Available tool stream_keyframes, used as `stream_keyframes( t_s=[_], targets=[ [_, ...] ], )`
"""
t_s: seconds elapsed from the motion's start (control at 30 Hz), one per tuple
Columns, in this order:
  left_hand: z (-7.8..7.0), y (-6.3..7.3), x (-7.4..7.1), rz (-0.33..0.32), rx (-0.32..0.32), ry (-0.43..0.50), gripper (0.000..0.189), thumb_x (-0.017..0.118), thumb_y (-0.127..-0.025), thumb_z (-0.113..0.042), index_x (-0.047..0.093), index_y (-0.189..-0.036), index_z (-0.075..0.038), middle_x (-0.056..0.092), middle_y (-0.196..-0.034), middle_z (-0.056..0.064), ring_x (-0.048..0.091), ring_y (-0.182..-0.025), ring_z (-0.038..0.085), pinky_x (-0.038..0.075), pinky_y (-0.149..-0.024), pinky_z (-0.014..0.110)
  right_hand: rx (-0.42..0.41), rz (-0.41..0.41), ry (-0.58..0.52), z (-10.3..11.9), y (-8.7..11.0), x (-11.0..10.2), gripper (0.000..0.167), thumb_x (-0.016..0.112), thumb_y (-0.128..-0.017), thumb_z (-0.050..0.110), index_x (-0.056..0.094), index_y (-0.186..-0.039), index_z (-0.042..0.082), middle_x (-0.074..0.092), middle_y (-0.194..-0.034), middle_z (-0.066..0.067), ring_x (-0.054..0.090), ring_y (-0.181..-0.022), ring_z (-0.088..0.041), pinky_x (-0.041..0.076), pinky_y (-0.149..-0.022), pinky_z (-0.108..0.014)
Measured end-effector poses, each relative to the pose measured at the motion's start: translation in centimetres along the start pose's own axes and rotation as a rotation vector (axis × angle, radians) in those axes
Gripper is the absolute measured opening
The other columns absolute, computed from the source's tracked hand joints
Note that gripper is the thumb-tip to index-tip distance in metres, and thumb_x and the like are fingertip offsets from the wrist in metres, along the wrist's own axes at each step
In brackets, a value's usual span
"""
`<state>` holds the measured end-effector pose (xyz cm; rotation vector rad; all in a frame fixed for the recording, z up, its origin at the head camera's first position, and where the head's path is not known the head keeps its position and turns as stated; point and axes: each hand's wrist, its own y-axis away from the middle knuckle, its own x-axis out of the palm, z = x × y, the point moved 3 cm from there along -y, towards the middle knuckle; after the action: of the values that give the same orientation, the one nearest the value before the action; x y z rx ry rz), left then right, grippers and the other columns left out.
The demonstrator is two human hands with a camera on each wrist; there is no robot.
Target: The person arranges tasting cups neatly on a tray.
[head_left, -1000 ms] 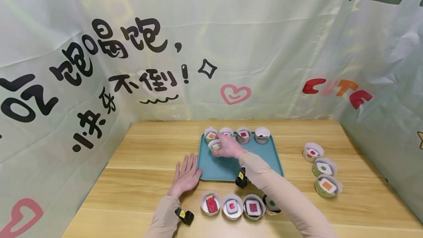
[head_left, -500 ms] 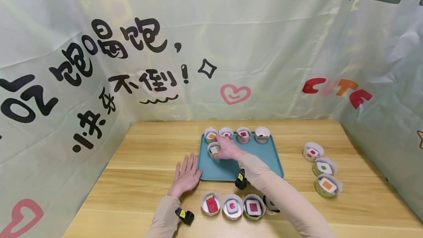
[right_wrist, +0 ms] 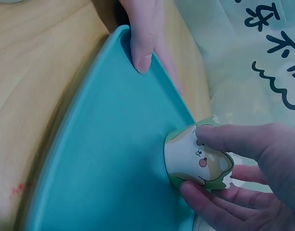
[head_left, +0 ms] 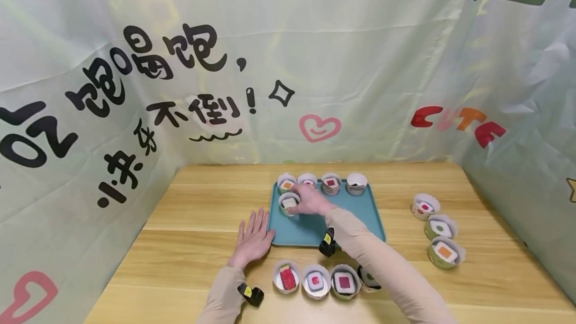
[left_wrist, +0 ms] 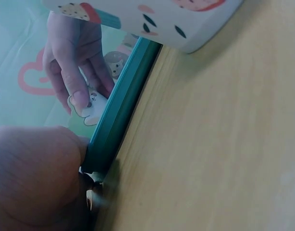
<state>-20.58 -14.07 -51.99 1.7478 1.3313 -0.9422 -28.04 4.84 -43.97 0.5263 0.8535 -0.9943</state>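
Note:
My right hand (head_left: 311,200) pinches a paper baking cup (head_left: 284,205) between thumb and fingers, over the left part of the blue tray (head_left: 297,234). The cup holds a pale sushi-like piece. In the right wrist view this green-and-white cup (right_wrist: 200,156) shows a cartoon animal face and stands with its base at the tray floor. My left hand (head_left: 253,241) lies flat beside the tray's left front corner, fingers straight, its thumb (right_wrist: 143,62) over the rim. Along the tray's back edge stand several cups, one with an orange-centred piece (head_left: 287,185) right behind the held cup.
Near the front table edge, several filled cups stand in a row, including one with a red-topped piece (head_left: 287,278); my right sleeve (head_left: 382,264) partly covers the rightmost. On the right, a line of three cups includes an orange-centred one (head_left: 445,252). Printed cloth (head_left: 360,89) hangs behind the table.
My right hand has shifted slightly left with the cup, which now sits more upright in front of the back-left cup. The left hand stays in place.

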Motion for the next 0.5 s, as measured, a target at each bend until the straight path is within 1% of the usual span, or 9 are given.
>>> stream_keyframes(
  t_s=[0.1, 0.33, 0.43, 0.5],
  targets=[
    [-0.07, -0.02, 0.00, 0.008, -0.005, 0.003, 0.066, 0.028, -0.107, -0.043, 0.013, -0.163, -0.011, 0.002, -0.172, 0.007, -0.003, -0.160, 0.031, -0.010, -0.126, 0.056, 0.026, -0.024, -0.004, 0.12, -0.12, 0.24, 0.060, 0.084, -0.082, 0.024, 0.061, -0.131, -0.001, 0.068, -0.125, -0.017, 0.065, -0.113, -0.031, 0.054, -0.097, -0.046],
    [0.26, -0.38, 0.32, 0.002, -0.005, -0.006, 0.064, 0.029, -0.107, -0.039, 0.014, -0.163, -0.011, 0.003, -0.172, 0.006, -0.002, -0.160, 0.031, -0.009, -0.126, 0.057, 0.032, -0.076, -0.006, 0.29, -0.41, 0.41, 0.048, 0.085, -0.081, 0.024, 0.067, -0.120, 0.002, 0.071, -0.109, -0.013, 0.063, -0.094, -0.024, 0.053, -0.086, -0.042],
    [0.43, -0.54, 0.48, 0.005, -0.006, -0.008, 0.065, 0.029, -0.107, -0.040, 0.014, -0.163, -0.012, 0.002, -0.172, 0.006, -0.002, -0.160, 0.031, -0.009, -0.126, 0.057, 0.039, -0.090, -0.005, 0.24, -0.52, 0.53, 0.048, 0.085, -0.081, 0.025, 0.067, -0.119, 0.003, 0.071, -0.107, -0.012, 0.061, -0.091, -0.021, 0.053, -0.084, -0.040],
    [0.53, -0.61, 0.55, 0.003, -0.006, -0.004, 0.065, 0.030, -0.107, -0.041, 0.014, -0.163, -0.012, 0.002, -0.172, 0.006, -0.002, -0.160, 0.031, -0.009, -0.126, 0.057, 0.046, -0.097, -0.006, 0.21, -0.60, 0.61, 0.049, 0.085, -0.081, 0.026, 0.067, -0.120, 0.003, 0.071, -0.108, -0.011, 0.061, -0.092, -0.021, 0.053, -0.084, -0.041]
  ],
)
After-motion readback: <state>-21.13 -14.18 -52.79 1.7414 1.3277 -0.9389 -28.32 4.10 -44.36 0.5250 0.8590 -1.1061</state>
